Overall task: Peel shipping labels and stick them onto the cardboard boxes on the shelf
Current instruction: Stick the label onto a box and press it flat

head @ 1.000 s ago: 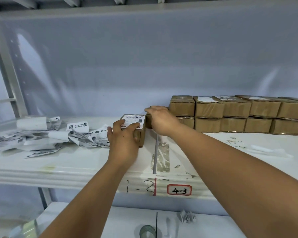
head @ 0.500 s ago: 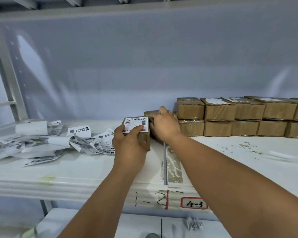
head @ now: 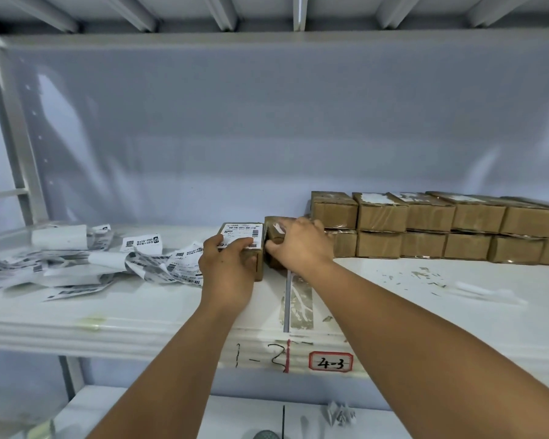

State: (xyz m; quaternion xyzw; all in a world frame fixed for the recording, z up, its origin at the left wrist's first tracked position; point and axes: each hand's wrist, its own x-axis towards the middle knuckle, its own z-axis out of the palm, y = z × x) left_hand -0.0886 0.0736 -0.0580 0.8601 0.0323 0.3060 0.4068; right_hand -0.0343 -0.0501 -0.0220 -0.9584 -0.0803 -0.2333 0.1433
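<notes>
Gripping a labelled box (head: 259,264) on the shelf (head: 140,305), the left hand (head: 232,267) rests its thumb on the label (head: 242,233). The right hand (head: 300,245) grasps a second box (head: 274,229) just beside it, near stacked boxes (head: 425,226); loose labels (head: 76,264) lie left.

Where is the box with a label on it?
In the head view, the labelled box sits mid-shelf in the left hand, between the loose labels and the second box under the right hand.

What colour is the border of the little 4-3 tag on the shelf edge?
Red, around a white tag with black writing; head view.
</notes>
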